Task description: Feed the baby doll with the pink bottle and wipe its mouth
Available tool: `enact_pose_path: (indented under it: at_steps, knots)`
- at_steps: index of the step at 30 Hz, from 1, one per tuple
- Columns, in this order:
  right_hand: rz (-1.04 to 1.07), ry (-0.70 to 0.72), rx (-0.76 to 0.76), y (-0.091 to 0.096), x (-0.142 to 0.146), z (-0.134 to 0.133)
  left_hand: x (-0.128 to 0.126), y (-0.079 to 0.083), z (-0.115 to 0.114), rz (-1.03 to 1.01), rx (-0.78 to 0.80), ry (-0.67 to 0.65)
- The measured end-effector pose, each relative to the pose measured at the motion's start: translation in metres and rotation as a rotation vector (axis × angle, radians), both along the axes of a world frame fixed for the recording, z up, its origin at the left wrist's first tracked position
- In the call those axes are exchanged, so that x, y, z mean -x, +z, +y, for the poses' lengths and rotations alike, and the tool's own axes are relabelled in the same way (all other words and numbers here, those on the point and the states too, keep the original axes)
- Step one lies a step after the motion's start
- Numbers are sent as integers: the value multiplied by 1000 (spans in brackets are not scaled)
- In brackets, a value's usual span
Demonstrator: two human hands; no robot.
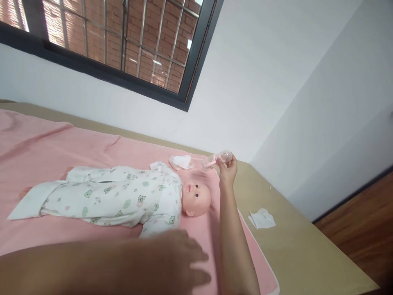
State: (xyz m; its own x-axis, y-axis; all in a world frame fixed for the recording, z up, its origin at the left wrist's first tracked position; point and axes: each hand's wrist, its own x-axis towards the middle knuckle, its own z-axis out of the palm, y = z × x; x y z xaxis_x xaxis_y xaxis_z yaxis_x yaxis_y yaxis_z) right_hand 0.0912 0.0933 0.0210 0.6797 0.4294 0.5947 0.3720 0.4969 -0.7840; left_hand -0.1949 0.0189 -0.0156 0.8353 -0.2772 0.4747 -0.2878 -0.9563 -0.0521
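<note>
A baby doll (196, 198) in white pyjamas with a green animal print lies on its back, its head towards the right. Beyond its head, my right hand (229, 170) grips a clear baby bottle (225, 155) with a pink part, raised slightly above the mat's far edge. Beside the bottle lies a clear plastic item with white, tissue-like material (182, 162). My left hand (181, 262), smeared a little by motion, hovers in front of the doll's shoulder. Its fingers are spread and hold nothing.
A pink mat (123, 149) with a white edge lies under the doll on a beige tabletop (294, 246). A crumpled white cloth or tissue (262, 219) rests at the right. Behind stand a white wall (245, 82) and a dark-framed, barred window (184, 82).
</note>
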Motion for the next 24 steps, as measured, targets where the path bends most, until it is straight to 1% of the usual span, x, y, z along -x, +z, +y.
enact_pose_path:
  at_steps: [2, 3, 4, 5, 6, 7, 9, 11, 14, 18, 21, 24]
  knots:
    - [0, 125, -35, 16, 18, -5, 0, 30, 23, -135, 90, 55]
    - [-5, 191, -38, 23, 28, -8, 1, 42, 35, -209, 166, 116]
    - [-15, 257, -34, 29, 38, -12, 3, 53, 46, -238, 252, 189]
    - [-32, 324, -25, 34, 49, -15, 6, 61, 56, -276, 361, 292]
    - [-54, 389, -12, 38, 60, -18, 10, 67, 66, -324, 443, 389]
    - [-77, 449, 3, 41, 70, -21, 14, 71, 73, -362, 493, 469]
    - [-126, 548, 40, 45, 90, -27, 21, 77, 85, -409, 546, 582]
    - [-166, 614, 84, 47, 108, -32, 26, 80, 92, -370, 578, 629]
    - [-183, 655, 123, 45, 131, -37, 31, 82, 98, -249, 653, 628]
    - [-167, 685, 115, 38, 153, -36, 31, 82, 102, -127, 766, 597]
    - [-180, 711, 132, 34, 163, -34, 30, 83, 104, -55, 862, 604]
    - [-188, 705, 168, 33, 165, -34, 29, 84, 105, -57, 868, 633]
